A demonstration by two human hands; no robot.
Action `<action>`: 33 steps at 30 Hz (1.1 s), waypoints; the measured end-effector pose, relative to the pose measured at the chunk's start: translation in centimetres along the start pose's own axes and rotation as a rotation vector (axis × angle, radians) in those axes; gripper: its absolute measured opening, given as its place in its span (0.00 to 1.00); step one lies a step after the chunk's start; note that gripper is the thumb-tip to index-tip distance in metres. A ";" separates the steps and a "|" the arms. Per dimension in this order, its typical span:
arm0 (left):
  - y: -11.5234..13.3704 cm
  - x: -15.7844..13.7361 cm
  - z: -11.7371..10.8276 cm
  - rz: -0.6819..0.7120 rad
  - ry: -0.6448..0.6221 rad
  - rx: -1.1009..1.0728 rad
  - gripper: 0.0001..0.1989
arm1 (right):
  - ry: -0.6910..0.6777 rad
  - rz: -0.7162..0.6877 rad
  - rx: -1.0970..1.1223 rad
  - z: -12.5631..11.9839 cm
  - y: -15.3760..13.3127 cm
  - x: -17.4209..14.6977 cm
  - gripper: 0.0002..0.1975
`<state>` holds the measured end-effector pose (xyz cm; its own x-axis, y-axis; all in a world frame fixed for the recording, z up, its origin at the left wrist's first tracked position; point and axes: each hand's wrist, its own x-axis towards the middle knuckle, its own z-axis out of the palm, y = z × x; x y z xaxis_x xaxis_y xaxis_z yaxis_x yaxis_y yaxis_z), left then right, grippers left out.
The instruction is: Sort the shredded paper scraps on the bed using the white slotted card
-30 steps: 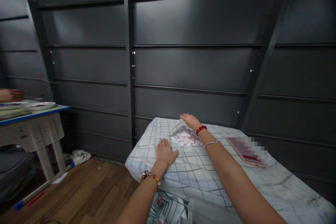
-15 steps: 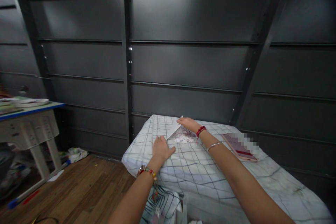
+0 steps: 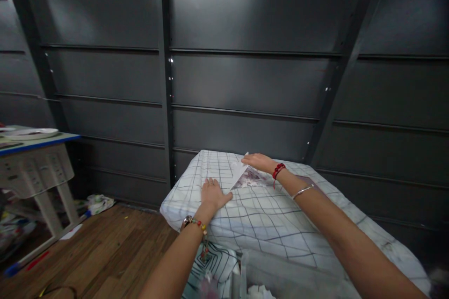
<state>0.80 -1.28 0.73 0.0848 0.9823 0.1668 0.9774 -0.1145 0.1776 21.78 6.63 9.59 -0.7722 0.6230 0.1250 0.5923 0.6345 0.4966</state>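
My left hand [image 3: 213, 195] lies flat with fingers spread on a white checked cloth [image 3: 266, 222]. My right hand [image 3: 259, 162] pinches the raised edge of a white paper-like sheet [image 3: 238, 175], which slants down toward the left hand's thumb. Below the right hand, a loose patch of small whitish and purplish-pink bits [image 3: 253, 177] shows on the cloth; what they are I cannot make out. A flat pinkish item [image 3: 308, 180] is mostly hidden behind my right forearm.
A translucent plastic bin [image 3: 291, 271] with white scraps stands below the covered surface's near edge, beside patterned fabric [image 3: 219, 261]. To the left is a blue-edged table [image 3: 66, 137] bearing a white plate [image 3: 33, 133]. A dark panelled wall [image 3: 245, 84] rises behind; litter [image 3: 100, 204] lies on the floor.
My right hand has moved slightly right, and the raised sheet has shifted right with it. The right forearm now covers most of the flat pinkish item. My left hand stays spread on the cloth.
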 end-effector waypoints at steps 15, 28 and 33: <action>0.1 -0.4 -0.2 0.015 0.005 -0.002 0.45 | 0.042 0.406 -0.103 -2.5 2.2 -1.0 0.14; 0.1 -0.4 -0.3 0.022 -0.007 -0.010 0.40 | -0.152 0.607 -0.055 2.9 0.8 3.5 0.19; 0.1 -0.4 -0.3 0.034 -0.022 -0.012 0.39 | -0.202 0.602 -0.009 3.4 0.8 4.4 0.19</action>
<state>0.77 -1.76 0.98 0.1218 0.9808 0.1520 0.9716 -0.1492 0.1838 19.64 11.46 7.57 -0.2452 0.9440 0.2208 0.9065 0.1425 0.3974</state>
